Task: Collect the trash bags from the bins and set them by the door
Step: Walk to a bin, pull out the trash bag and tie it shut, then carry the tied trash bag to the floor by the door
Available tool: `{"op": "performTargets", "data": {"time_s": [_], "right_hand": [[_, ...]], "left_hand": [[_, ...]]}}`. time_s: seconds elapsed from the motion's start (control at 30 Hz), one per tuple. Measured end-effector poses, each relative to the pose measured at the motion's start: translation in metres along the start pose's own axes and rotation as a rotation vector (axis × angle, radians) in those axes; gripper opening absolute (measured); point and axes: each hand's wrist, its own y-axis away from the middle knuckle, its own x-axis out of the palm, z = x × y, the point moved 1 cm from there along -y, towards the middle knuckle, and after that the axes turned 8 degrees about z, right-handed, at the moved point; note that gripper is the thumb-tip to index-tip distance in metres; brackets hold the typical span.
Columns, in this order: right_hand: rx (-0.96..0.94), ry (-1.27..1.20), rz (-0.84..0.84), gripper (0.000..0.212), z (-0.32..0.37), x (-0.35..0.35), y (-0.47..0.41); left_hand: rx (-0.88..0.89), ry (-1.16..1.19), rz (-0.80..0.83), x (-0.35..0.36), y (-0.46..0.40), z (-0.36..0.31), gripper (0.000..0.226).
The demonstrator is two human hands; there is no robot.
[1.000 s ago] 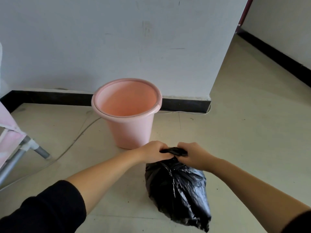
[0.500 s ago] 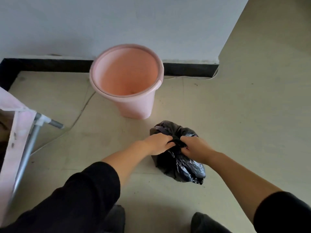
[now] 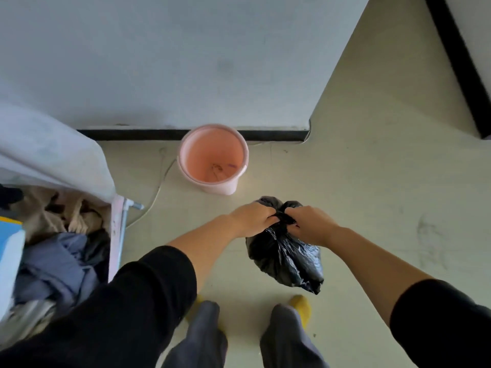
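Note:
A full black trash bag (image 3: 285, 257) hangs above the floor in front of me, its gathered neck bunched between both hands. My left hand (image 3: 252, 218) grips the left side of the neck. My right hand (image 3: 309, 224) grips the right side, knuckles close to the left hand's. Beyond the bag a pink plastic bin (image 3: 214, 159) stands against the white wall, unlined, with a few small scraps on its bottom.
A pink-framed rack (image 3: 117, 229) with heaped clothes (image 3: 53, 266) stands at the left under a white cover. A thin white cable (image 3: 156, 192) runs along the floor beside the bin. The wall corner (image 3: 309, 126) opens to a passage on the right. My feet in yellow slippers (image 3: 300, 305) are below.
The view has risen and tilted further down, so the bin looks smaller and farther. The bag stays held by both hands and now hangs above my feet.

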Motion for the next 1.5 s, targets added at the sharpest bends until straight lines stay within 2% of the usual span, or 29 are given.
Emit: {"op": "performTargets", "data": {"time_s": [0.1, 0.3, 0.53, 0.7, 0.83, 0.97, 1.13, 1.3, 1.43, 1.5], "right_hand": [[-0.013, 0.022, -0.015, 0.011, 0.036, -0.047, 0.042], [-0.106, 0.095, -0.029, 0.007, 0.093, -0.096, 0.094], [-0.332, 0.221, 0.013, 0.015, 0.129, -0.107, 0.121], [-0.532, 0.386, 0.094, 0.009, 0.151, -0.115, 0.155], [-0.684, 0.544, 0.137, 0.014, 0.182, -0.111, 0.182], [-0.818, 0.682, 0.209, 0.022, 0.223, -0.077, 0.207], [-1.020, 0.874, 0.296, 0.028, 0.276, 0.003, 0.249], [-1.299, 1.008, 0.463, 0.023, 0.314, 0.108, 0.336], [-1.484, 1.128, 0.490, 0.012, 0.321, 0.186, 0.424], [-1.533, 1.150, 0.512, 0.027, 0.316, 0.229, 0.470]], "left_hand": [[-0.008, -0.001, -0.063, -0.034, 0.056, -0.033, 0.033], [-0.103, 0.055, -0.187, -0.049, 0.137, -0.067, 0.034], [-0.297, 0.181, -0.357, -0.025, 0.198, -0.088, 0.033], [-0.468, 0.219, -0.526, 0.004, 0.245, -0.139, 0.030], [-0.614, 0.310, -0.620, 0.037, 0.283, -0.161, 0.030], [-0.716, 0.487, -0.728, 0.093, 0.325, -0.190, 0.027], [-0.856, 0.751, -0.862, 0.193, 0.373, -0.231, 0.032], [-1.089, 0.958, -0.996, 0.321, 0.413, -0.302, 0.035], [-1.215, 1.045, -1.093, 0.420, 0.433, -0.373, 0.036], [-1.287, 1.072, -1.087, 0.469, 0.441, -0.413, 0.037]]}}
